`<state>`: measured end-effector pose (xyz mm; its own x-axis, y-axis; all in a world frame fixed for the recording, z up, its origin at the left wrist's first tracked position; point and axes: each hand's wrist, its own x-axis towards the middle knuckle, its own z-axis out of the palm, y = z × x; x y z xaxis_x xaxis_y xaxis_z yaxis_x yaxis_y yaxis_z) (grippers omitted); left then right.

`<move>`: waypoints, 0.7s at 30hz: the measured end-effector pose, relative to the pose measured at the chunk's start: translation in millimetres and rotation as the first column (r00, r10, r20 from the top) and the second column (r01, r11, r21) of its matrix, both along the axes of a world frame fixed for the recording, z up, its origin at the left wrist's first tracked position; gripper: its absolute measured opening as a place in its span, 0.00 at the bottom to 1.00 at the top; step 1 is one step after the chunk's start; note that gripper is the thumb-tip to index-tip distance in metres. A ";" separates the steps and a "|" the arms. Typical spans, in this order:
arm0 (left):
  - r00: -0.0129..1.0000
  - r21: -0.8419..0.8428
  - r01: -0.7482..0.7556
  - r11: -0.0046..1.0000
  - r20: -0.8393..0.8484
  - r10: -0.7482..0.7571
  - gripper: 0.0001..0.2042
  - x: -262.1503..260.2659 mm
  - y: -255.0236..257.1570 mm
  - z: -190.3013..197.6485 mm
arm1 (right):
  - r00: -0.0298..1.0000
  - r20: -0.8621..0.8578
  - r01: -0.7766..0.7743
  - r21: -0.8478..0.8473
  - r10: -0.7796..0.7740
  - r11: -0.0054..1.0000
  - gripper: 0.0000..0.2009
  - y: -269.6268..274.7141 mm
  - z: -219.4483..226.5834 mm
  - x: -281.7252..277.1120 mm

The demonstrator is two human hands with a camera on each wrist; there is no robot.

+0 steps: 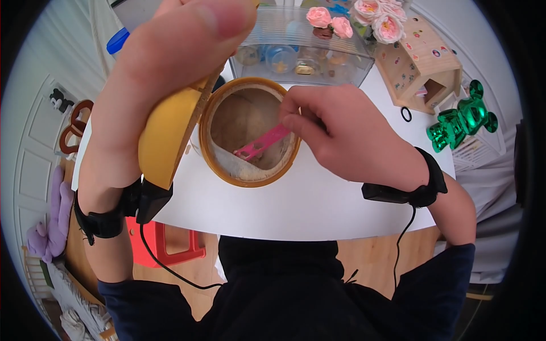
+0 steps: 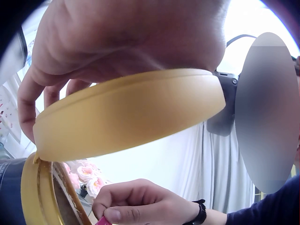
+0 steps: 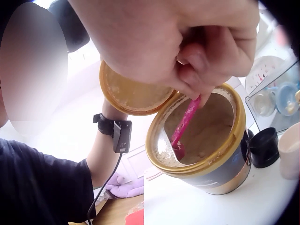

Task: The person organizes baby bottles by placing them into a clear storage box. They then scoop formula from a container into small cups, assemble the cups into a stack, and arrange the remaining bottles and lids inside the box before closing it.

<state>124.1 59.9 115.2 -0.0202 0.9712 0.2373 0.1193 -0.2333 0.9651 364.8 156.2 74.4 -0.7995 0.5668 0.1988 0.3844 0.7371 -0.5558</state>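
Observation:
A tub (image 1: 248, 183) with a gold rim stands on the white table, pale brown powder (image 1: 242, 116) inside it. My left hand (image 1: 165, 74) grips its hinged yellow lid (image 2: 131, 117), tilted up at the tub's left side. The left fingers bend over the lid's edge in the left wrist view. Over the tub's right rim, my right hand (image 1: 347, 131) pinches a pink scoop (image 1: 267, 141) by its handle. The scoop slants down into the tub, its lower end at the powder beside a whitish flap (image 3: 164, 147) along the inner rim.
Behind the tub stands a clear box (image 1: 307, 62) with small containers inside. Pink flowers (image 1: 388, 25), a wooden house (image 1: 418, 65) and a shiny green bear figure (image 1: 463, 119) are at the back right. A black cup (image 3: 265, 147) sits close beside the tub.

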 end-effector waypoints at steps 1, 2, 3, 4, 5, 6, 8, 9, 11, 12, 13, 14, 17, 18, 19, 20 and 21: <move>1.000 -0.001 -0.026 1.000 -0.001 0.026 0.41 2.2 -0.7 0.3 | 1.000 -0.017 -0.009 0.044 0.010 0.999 0.04 1.8 -4.5 1.4; 0.999 -0.003 -0.053 0.999 -0.002 0.053 0.41 6.8 -1.3 0.7 | 0.999 -0.033 -0.016 0.089 0.019 0.996 0.03 2.4 -6.2 1.4; 0.997 -0.003 -0.079 0.997 -0.003 0.079 0.41 9.1 -1.6 1.0 | 1.000 -0.019 0.001 0.044 0.000 0.999 0.04 1.5 -2.8 1.3; 0.998 -0.001 -0.058 0.998 -0.018 0.058 0.41 6.5 -0.9 1.5 | 1.000 -0.004 0.019 0.000 -0.019 1.000 0.05 -0.6 4.6 0.7; 0.999 0.001 -0.039 0.999 -0.034 0.039 0.41 2.0 0.3 2.0 | 1.000 -0.003 0.025 -0.026 -0.025 0.999 0.05 -0.9 6.5 0.0; 0.998 0.001 -0.020 1.000 -0.052 0.020 0.41 -1.0 0.1 2.1 | 1.000 -0.002 0.031 -0.051 -0.031 0.998 0.06 -1.3 8.4 -0.7; 0.998 0.008 -0.049 0.999 -0.042 0.049 0.41 -0.9 -1.5 0.7 | 0.999 -0.031 0.020 -0.066 -0.022 0.998 0.05 0.9 7.6 0.1; 0.997 0.010 -0.062 0.998 -0.037 0.062 0.41 0.1 -2.3 0.1 | 0.999 -0.045 0.015 -0.048 -0.017 0.999 0.05 1.9 6.9 0.0; 0.993 0.026 -0.115 0.993 -0.021 0.116 0.41 5.3 -5.4 -1.4 | 0.997 -0.071 0.009 -0.012 -0.010 1.000 0.04 3.9 4.9 0.5; 0.990 0.035 -0.141 0.989 -0.010 0.141 0.41 6.7 -6.4 -1.9 | 0.997 -0.082 0.003 0.022 -0.001 1.000 0.05 5.1 3.2 1.2; 0.991 0.033 -0.132 0.991 -0.022 0.133 0.41 5.9 -6.5 -1.9 | 0.996 -0.094 -0.003 0.057 0.008 0.998 0.05 6.2 1.2 2.1; 0.992 0.031 -0.124 0.992 -0.033 0.125 0.41 4.0 -6.1 -1.4 | 0.994 -0.105 -0.007 0.091 0.017 0.996 0.05 6.8 0.3 2.3; 0.993 0.021 -0.106 0.994 -0.048 0.107 0.41 -0.2 -4.3 -1.3 | 0.997 -0.013 0.073 -0.081 -0.074 0.994 0.06 3.6 12.3 2.2; 0.993 0.017 -0.102 0.995 -0.050 0.103 0.41 -1.4 -3.4 -1.8 | 0.996 -0.008 0.086 -0.077 -0.087 0.993 0.07 4.5 10.8 2.7; 0.995 0.020 -0.088 0.996 -0.051 0.089 0.41 -3.8 -2.4 -2.9 | 0.995 -0.003 0.098 -0.073 -0.099 0.992 0.08 6.6 7.7 4.1; 0.996 0.023 -0.075 0.997 -0.053 0.076 0.41 -7.0 -1.5 -4.3 | 0.994 0.002 0.111 -0.069 -0.111 0.991 0.09 8.8 5.4 5.7; 0.996 0.027 -0.061 0.998 -0.056 0.063 0.40 -9.0 -1.2 -5.1 | 0.991 0.017 0.133 -0.122 -0.132 0.984 0.10 11.8 5.1 6.5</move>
